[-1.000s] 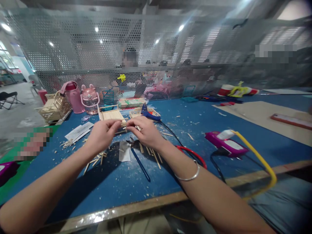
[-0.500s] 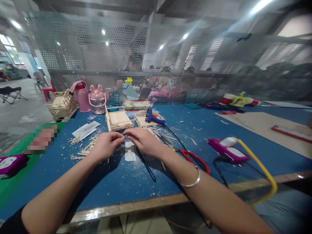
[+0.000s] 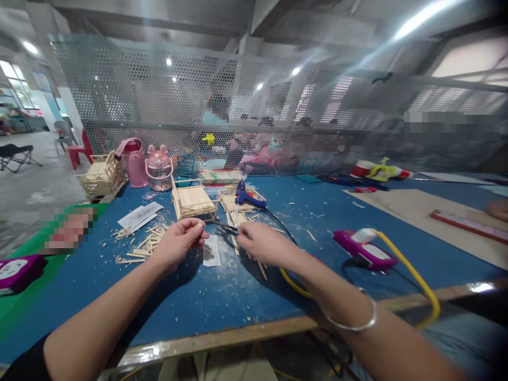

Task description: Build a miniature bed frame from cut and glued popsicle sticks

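Note:
My left hand [image 3: 184, 238] is closed in a pinch above the table; a tiny pale bit shows at its fingertips, too small to name. To its right, my right hand [image 3: 264, 243] is wrapped round blue-handled cutting pliers [image 3: 227, 227], whose dark jaws point left toward my left fingertips. Just behind stands a small bed-like frame of wooden sticks [image 3: 194, 198]. A blue glue gun [image 3: 248, 197] rests on a low stick frame [image 3: 228, 200]. Loose cut sticks [image 3: 148, 243] are heaped beside my left hand, and a white paper piece [image 3: 212, 254] lies between both hands.
Pink bottles [image 3: 135, 164] and another stick model [image 3: 102, 177] stand back left. A perforated screen [image 3: 159, 106] closes the rear. On the right are a purple power strip [image 3: 363, 251] with a yellow cable [image 3: 413, 270], cardboard [image 3: 405, 211] and another person's hand [image 3: 498, 210].
My hands were together at the fingertips and have parted. My right hand moved right and took up the pliers, which lay on the table. My left hand keeps its pinch.

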{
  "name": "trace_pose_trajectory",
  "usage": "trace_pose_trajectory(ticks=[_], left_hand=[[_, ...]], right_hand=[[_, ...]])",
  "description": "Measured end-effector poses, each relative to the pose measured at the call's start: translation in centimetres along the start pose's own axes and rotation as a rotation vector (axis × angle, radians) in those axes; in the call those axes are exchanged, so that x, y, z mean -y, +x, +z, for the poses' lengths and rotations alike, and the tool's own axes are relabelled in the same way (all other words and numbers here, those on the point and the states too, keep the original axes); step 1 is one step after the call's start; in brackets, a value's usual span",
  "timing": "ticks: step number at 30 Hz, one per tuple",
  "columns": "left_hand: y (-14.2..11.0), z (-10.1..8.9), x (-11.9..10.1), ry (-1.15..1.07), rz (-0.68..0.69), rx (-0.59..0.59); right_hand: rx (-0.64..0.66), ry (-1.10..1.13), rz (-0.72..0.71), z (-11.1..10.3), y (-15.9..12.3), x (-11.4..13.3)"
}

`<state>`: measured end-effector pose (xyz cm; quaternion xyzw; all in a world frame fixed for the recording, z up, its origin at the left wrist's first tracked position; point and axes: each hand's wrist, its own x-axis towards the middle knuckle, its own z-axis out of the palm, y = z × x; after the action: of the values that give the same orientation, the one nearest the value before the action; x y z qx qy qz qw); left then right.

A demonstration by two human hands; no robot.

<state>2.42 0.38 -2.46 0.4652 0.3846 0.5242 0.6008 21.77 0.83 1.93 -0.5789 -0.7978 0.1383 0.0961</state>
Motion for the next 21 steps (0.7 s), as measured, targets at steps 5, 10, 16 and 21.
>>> trace_pose_trajectory(ticks=[5,10,16,21], left_hand=[[-0.2,0.0,0.2,0.177,0.099,-0.012],[-1.1,0.4,-0.6,0.389,0.328,0.081],[-1.8,1.5,-0.7,0.367,0.287,0.147],[-2.4,2.3,-0.8,0.410,0.273,0.276]], right_hand=[[-0.042,0.536,-0.102,-4.6,0.4,-0.6],[0.115,1.123,-0.243,-4.3,1.4,0.5],[0.028,1.359,-0.380,1.4,2.5,2.3],[0.373,1.605,-0.418,3.0,1.8,2.7]])
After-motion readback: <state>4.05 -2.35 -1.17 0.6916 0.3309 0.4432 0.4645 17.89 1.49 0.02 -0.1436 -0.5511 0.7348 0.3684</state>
